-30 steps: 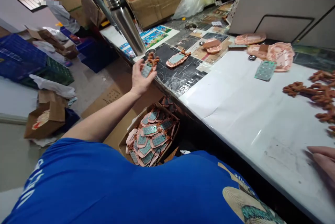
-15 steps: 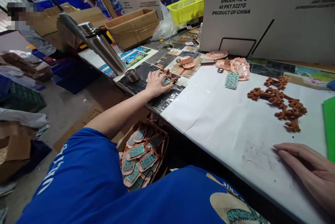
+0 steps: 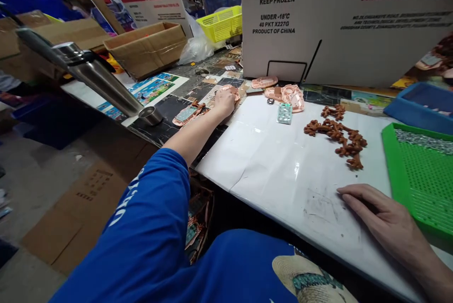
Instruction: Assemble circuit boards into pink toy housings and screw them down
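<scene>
My left hand (image 3: 225, 104) reaches across the table, its fingers curled onto a pink plastic shell (image 3: 232, 89); the fingertips are partly hidden. Left of that wrist lies another pink shell with a grey-green panel (image 3: 186, 113), with brown parts along its edge. My right hand (image 3: 382, 215) rests on the white table surface with fingers stretched out, holding nothing. Ahead of it lie several brown bone-like plastic parts (image 3: 339, 133). More pink shells (image 3: 293, 95) lie near the back, beside a clear greenish panel (image 3: 284, 113) and a small round dark part (image 3: 271, 101).
A steel flask (image 3: 102, 81) and its cup (image 3: 150, 115) stand at the left. A large white carton (image 3: 318, 34) blocks the back. At the right are a green tray (image 3: 399, 171) with small metal pieces and a blue tray (image 3: 421, 105). Below the table edge is a box of shells (image 3: 198, 220).
My left hand has moved from the shell with the panel, now lying uncovered, to another pink shell farther right. The view has swung right. My right hand stays resting on the table.
</scene>
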The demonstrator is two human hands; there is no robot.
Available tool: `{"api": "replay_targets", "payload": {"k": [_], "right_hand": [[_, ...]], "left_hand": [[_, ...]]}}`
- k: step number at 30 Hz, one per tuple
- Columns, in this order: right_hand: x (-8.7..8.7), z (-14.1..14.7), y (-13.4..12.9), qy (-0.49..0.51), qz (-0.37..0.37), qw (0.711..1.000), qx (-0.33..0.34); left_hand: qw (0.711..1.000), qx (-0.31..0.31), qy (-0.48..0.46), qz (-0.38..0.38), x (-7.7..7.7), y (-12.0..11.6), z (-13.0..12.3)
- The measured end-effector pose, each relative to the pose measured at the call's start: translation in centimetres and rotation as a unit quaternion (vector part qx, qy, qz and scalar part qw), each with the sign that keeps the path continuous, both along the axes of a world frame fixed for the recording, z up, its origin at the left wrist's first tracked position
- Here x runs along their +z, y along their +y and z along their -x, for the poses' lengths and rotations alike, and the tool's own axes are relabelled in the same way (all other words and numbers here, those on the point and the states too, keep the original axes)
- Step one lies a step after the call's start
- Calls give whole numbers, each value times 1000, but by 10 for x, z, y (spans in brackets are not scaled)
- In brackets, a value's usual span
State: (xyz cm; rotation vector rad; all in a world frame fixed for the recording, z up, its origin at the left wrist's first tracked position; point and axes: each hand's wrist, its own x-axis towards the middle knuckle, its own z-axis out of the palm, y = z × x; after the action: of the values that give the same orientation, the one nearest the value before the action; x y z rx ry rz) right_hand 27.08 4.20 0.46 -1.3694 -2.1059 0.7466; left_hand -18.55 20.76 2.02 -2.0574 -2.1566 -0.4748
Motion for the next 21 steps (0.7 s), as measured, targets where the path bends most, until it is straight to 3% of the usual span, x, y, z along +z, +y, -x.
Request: {"api": "replay_targets", "payload": {"k": [4,9,12,15,18,21], "right_hand": [[-4,-1,2,10,-21,1000,18],[-7,1,3,23,-32,999,33],[-2,4,-2,27,-32,999,31],[7,10,-6,26,-46,998,22],[17,24,-3,24,-88,995,48],[26,49,10,4,-134,985,106]], "left_hand": [[997,-63,39,26,2,-31,-26],[979,-193,64,31,-4,-112,-82],[933,-344,103,-18,-12,-168,-119],[898,-428,95,-48,-17,-212,-149],[881,-464,71,-56,-20,-234,-168],[879,-468,74,-59,-21,-237,-176]]}}
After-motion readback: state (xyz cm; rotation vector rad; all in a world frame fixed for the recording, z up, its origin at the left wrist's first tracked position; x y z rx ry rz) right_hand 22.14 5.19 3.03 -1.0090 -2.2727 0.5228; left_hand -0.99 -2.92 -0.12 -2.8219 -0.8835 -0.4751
